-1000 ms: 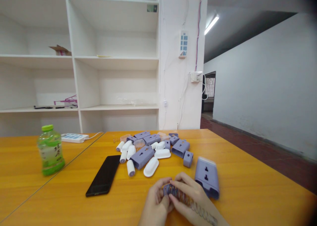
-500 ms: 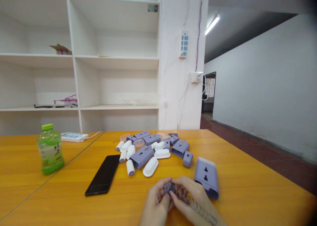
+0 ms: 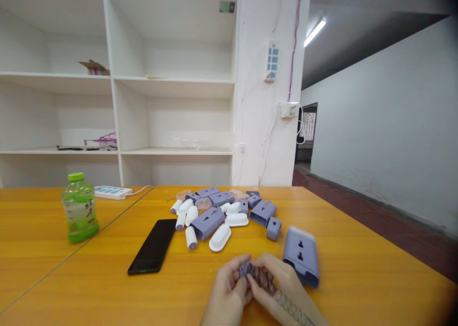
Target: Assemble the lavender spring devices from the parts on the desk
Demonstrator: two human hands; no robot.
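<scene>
Low in the middle of the view, my left hand and my right hand are pressed together around a small purple plastic part, fingers curled on it. Most of the part is hidden by the fingers. Just right of my right hand lies a purple socket housing with two slot pairs on top. Farther back sits a pile of purple housings and white caps on the orange table.
A black phone lies face up left of my hands. A green-capped drink bottle stands at the left, with a white power strip behind it. White shelving lines the wall; the table's right edge drops to a dark red floor.
My hands stay clasped on the small purple part, fingers shifting slightly. The view has tilted and drifted, so everything on the table sits a little to the right of where it was.
</scene>
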